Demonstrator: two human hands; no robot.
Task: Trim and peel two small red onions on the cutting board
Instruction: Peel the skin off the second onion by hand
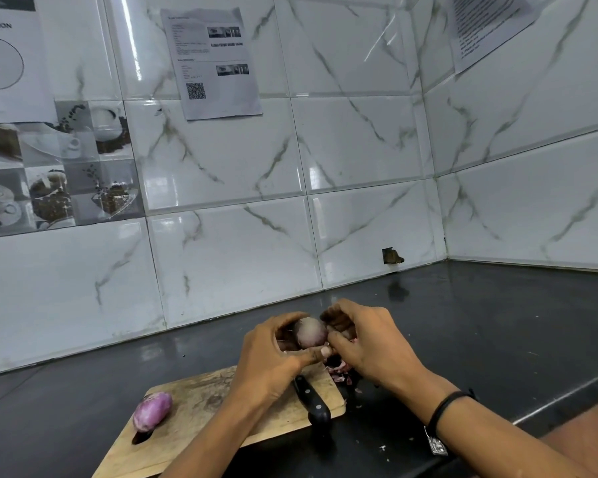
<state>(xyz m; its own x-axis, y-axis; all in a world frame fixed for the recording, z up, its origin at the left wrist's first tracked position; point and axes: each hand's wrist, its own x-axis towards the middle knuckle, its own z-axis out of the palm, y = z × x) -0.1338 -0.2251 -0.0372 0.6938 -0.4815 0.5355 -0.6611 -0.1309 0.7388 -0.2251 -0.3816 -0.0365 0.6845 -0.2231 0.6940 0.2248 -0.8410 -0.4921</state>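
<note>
Onion (pixel 310 332) btwn L grip (pixel 273 353), curled round it, & R grip (pixel 366 343), pinching its side.

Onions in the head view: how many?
2. The held onion sits between the left hand and right hand, above the far end of the cutting board. The second onion lies on its left end. Hands may hide more.

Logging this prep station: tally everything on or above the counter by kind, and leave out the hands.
Cutting board: 1
Red onions: 2 (held onion; onion lying on the board)
Knife: 1
Pile of peel scraps: 1
Total: 5
</note>
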